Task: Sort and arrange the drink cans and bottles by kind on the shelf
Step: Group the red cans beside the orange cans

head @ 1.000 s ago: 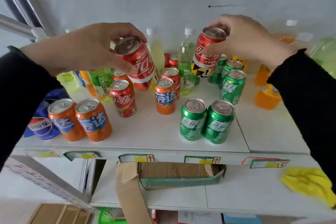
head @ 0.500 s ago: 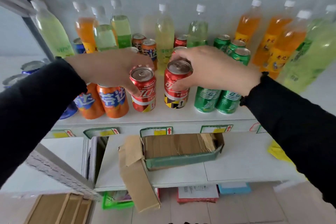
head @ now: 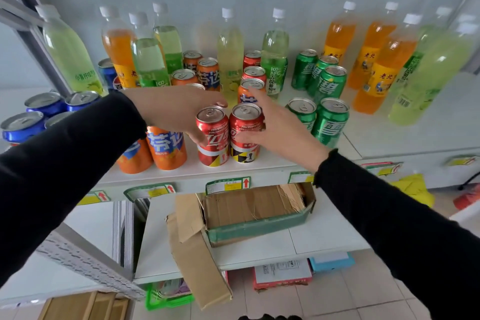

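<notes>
Now the two red cola cans stand upright, side by side and touching, at the front edge of the shelf [head: 259,167]. The left cola can [head: 213,135] has the left hand [head: 176,109] just beside it: the thumb is low on its side and the fingers reach over behind its top, so the grip looks loose, but whether it is already free cannot be told. The right hand [head: 280,130] is spread, its fingers straight, with the palm near the side of the right cola can [head: 245,132]; it pinches nothing.

Half a second ago both hands were curled round these cans and lowering them; one second ago the cans were in the air, tilted. So the placing seems finished, and the red pair now makes a small group between the orange Fanta cans [head: 166,148] on the left of the grip and the green Sprite cans [head: 330,122] on the right. More red cans [head: 254,74] are behind, still mixed with bottles, so the sorting is probably not complete.
</notes>
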A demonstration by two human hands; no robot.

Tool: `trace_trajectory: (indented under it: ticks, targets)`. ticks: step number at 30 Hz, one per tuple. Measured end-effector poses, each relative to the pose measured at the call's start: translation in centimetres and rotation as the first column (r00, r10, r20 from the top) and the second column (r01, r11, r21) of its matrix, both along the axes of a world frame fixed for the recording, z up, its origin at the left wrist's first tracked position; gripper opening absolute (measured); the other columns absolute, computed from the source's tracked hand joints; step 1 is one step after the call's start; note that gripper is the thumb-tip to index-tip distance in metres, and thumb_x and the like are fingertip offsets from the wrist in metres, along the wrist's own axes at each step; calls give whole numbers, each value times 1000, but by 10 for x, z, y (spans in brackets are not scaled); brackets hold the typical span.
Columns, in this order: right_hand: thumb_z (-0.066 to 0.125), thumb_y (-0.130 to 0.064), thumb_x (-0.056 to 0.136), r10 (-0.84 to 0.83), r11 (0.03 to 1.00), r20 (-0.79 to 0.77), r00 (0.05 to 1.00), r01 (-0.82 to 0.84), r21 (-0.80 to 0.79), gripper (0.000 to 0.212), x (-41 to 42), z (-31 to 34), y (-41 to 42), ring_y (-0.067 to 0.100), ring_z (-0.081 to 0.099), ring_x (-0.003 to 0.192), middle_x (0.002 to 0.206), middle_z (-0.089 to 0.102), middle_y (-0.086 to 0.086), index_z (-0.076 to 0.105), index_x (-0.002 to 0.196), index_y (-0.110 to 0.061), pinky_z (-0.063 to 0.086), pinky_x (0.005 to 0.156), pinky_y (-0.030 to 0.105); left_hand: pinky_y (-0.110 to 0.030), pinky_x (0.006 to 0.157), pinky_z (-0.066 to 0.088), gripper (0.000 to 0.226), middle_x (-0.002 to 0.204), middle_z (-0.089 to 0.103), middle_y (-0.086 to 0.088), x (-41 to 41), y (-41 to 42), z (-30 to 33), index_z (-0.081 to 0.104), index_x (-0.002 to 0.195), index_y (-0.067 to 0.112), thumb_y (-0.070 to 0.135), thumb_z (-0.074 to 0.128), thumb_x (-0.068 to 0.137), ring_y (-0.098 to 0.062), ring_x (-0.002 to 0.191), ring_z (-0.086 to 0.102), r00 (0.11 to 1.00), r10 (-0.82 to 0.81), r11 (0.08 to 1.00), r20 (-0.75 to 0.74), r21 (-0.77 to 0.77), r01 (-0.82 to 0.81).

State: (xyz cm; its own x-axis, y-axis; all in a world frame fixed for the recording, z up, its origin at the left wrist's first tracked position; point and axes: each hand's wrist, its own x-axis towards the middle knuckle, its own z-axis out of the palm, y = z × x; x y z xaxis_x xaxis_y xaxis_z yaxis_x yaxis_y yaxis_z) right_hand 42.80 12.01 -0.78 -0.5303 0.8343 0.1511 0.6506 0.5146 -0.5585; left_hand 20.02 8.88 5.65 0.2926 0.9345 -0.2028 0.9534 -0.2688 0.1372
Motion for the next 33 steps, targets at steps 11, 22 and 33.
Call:
trace_trajectory:
  ticks: [11,22,33]
  targets:
    - [87,-36,78,-97,967,-314,944,14,-255,79,0,-63,-3,7,62,118,124,59,-19,39,141,-27,48,106,36,-25,82,50,54,114,63,18,-2,7,5,57,125,37,43,82,78,-3,97,61,996,7,1000,88,10,-8]
    - [85,-36,80,-89,966,-347,933,-4,-258,80,0,-63,-3,9,61,121,137,61,-7,38,144,-25,48,108,42,-31,90,51,58,120,60,16,2,9,4,54,128,38,38,82,78,-4,103,59,995,20,1000,95,-21,-18]
    - [72,-38,92,-51,992,-495,868,-14,-127,93,21,-27,-30,5,22,152,167,22,-10,11,161,-30,23,125,40,-13,92,38,71,130,54,28,22,17,13,47,131,52,69,71,66,6,119,53,958,-28,999,286,-18,34]
